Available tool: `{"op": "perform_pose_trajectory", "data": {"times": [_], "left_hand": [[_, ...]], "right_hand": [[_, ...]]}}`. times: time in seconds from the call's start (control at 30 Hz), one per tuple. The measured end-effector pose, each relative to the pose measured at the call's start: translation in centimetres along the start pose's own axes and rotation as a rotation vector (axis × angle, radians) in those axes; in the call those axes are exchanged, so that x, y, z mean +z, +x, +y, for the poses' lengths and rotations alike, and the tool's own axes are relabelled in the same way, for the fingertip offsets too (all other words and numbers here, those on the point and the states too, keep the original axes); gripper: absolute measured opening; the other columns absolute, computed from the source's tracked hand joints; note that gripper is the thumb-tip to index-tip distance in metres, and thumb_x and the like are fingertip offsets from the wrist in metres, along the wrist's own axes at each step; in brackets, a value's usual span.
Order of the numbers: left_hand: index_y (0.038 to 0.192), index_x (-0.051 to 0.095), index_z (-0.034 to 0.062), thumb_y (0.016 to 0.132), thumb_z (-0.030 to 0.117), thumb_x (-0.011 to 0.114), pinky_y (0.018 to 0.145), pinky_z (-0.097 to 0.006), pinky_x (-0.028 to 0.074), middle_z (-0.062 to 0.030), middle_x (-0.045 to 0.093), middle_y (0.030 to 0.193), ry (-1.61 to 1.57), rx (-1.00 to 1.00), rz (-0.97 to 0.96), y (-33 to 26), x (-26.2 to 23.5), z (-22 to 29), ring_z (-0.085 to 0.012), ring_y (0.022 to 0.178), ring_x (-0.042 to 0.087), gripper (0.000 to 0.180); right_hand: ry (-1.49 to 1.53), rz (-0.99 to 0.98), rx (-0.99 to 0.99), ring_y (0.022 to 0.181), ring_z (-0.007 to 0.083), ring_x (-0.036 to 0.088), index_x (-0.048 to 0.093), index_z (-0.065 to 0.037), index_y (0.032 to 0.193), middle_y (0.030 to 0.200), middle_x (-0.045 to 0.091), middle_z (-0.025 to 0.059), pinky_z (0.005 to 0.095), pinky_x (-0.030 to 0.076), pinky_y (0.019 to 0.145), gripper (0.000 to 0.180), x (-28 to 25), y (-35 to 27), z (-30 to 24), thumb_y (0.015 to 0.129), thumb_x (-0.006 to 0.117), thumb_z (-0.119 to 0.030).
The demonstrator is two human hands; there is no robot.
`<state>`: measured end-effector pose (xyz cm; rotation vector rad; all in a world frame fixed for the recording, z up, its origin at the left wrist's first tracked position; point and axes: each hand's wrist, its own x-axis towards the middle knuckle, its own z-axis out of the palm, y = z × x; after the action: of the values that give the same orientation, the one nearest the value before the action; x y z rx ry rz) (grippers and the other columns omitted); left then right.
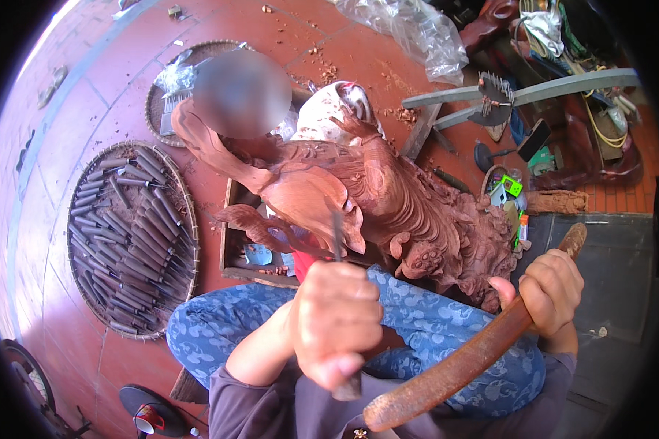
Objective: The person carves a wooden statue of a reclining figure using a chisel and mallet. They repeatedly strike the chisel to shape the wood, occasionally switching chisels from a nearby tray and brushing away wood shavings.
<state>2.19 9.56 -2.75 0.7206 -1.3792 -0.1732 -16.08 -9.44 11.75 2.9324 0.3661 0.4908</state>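
A large reddish-brown wood carving [432,208], with deep folds and a raised carved hand, lies slantwise in front of my lap. My left hand [337,322] is closed round a carving chisel [337,238]. Its thin dark blade points away from me, over the near side of the carving; whether the tip touches the wood I cannot tell. The handle end shows below my fist. In my right hand [553,293] is a long, slightly curved wooden club [447,373], gripped near its upper end. Its thick end slants down to the left, below the chisel's butt.
On the left, a round woven tray [192,219] holds many dark-handled chisels [135,252]. Behind it stands another woven tray [154,110]. A wooden box [228,219] sits beside the carving. A grey bench [542,91], a small round mirror-like stand [483,156] and a plastic sheet [417,36] are far right.
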Motion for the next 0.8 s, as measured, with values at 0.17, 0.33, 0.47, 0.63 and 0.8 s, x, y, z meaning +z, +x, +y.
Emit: {"op": "perform_pose_trajectory", "data": {"times": [0.17, 0.33, 0.47, 0.63, 0.8], "left_hand": [[0.063, 0.058, 0.0084, 0.083, 0.032, 0.047, 0.049, -0.027, 0.037, -0.0042, 0.055, 0.063, 0.421, -0.031, 0.099, -0.5, 1.5, 3.0, -0.0158, 0.051, 0.05, 0.033], [0.067, 0.058, 0.0069, 0.084, 0.036, 0.052, 0.049, -0.029, 0.038, -0.005, 0.055, 0.067, 0.348, -0.066, 0.137, 0.0, 4.9, 1.1, -0.0178, 0.055, 0.052, 0.034], [0.068, 0.059, 0.0055, 0.083, 0.036, 0.052, 0.049, -0.03, 0.038, -0.006, 0.057, 0.069, 0.307, -0.046, 0.093, 0.4, 5.5, 0.7, -0.0188, 0.057, 0.054, 0.035], [0.069, 0.06, 0.0047, 0.082, 0.036, 0.051, 0.048, -0.03, 0.038, -0.0064, 0.056, 0.068, 0.264, -0.05, 0.101, 0.8, 5.3, 0.1, -0.02, 0.057, 0.054, 0.035], [0.067, 0.059, 0.0053, 0.081, 0.035, 0.052, 0.047, -0.032, 0.036, -0.006, 0.053, 0.065, 0.232, -0.089, 0.117, 1.4, 4.9, 0.1, -0.0202, 0.054, 0.051, 0.033]], "right_hand": [[0.073, -0.009, 0.058, 0.058, 0.0228, 0.054, 0.051, -0.006, 0.078, 0.068, 0.052, 0.0059, 0.0353, 0.047, 0.05, 0.038, 0.2, -1.0, 0.4, 0.07, 0.085, -0.021], [0.138, 0.037, 0.058, 0.06, 0.0221, 0.055, 0.052, -0.009, 0.079, 0.068, 0.052, 0.0036, 0.0346, 0.048, 0.051, 0.042, 1.4, -2.4, 1.6, 0.064, 0.087, -0.025], [0.157, 0.041, 0.09, 0.061, 0.0215, 0.056, 0.052, -0.01, 0.08, 0.07, 0.053, 0.0027, 0.0346, 0.049, 0.053, 0.049, 1.4, -3.2, 1.7, 0.06, 0.089, -0.034], [0.176, 0.039, 0.129, 0.062, 0.0205, 0.057, 0.051, -0.011, 0.083, 0.074, 0.053, 0.0022, 0.0333, 0.049, 0.054, 0.06, 1.5, -3.9, 1.9, 0.055, 0.088, -0.05], [0.239, 0.042, 0.157, 0.062, 0.0204, 0.056, 0.05, -0.01, 0.085, 0.075, 0.052, 0.0024, 0.0319, 0.048, 0.053, 0.067, 1.6, -3.6, 2.0, 0.053, 0.086, -0.057]]}}
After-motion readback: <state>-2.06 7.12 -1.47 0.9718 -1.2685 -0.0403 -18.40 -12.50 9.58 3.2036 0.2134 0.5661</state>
